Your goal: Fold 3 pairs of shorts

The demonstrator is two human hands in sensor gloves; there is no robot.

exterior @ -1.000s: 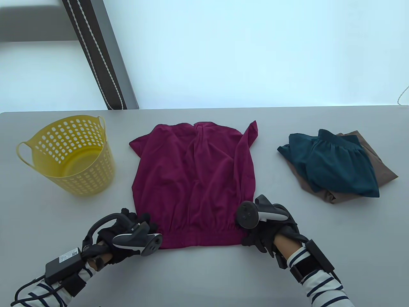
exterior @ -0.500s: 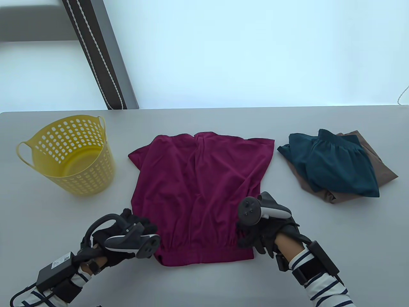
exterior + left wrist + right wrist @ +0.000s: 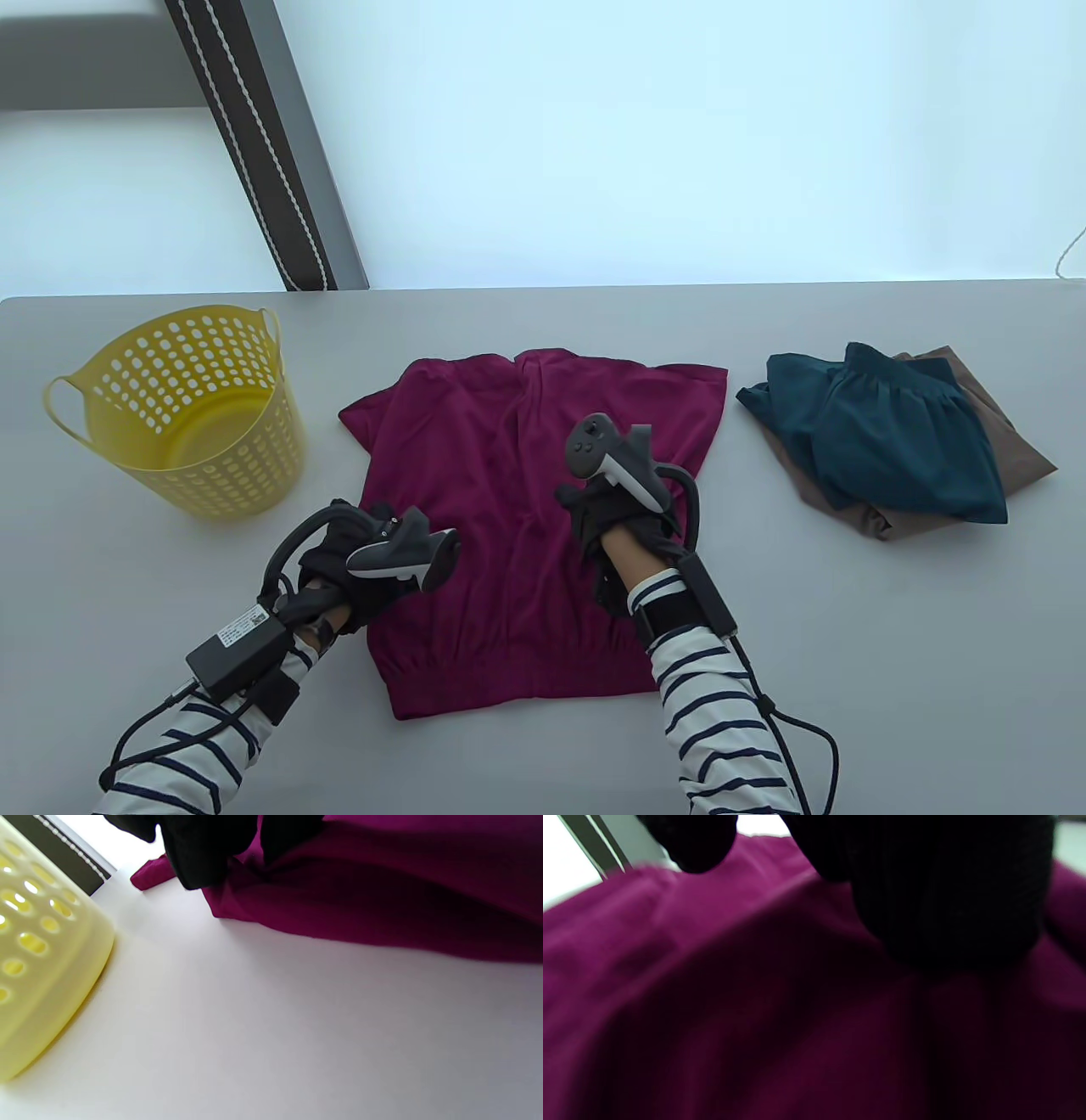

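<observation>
Magenta shorts (image 3: 509,458) lie spread flat at the table's middle, waistband toward the near edge. My left hand (image 3: 371,528) sits at their left side edge; in the left wrist view its gloved fingers (image 3: 203,853) pinch a puckered bit of that edge (image 3: 382,899). My right hand (image 3: 581,509) rests on the middle of the shorts, and its fingers (image 3: 946,899) lie against the cloth (image 3: 734,1005), blurred. Teal shorts (image 3: 891,433) lie folded on top of brown shorts (image 3: 1014,446) at the right.
A yellow perforated basket (image 3: 178,407) stands at the left of the table, close to my left hand (image 3: 42,963). A dark post with white cord (image 3: 254,144) slants behind the table's far edge.
The shorts' right leg flipped out flat. Both hands let go of the waistband corners and moved away from me, the left to the left edge, the right onto the middle.
</observation>
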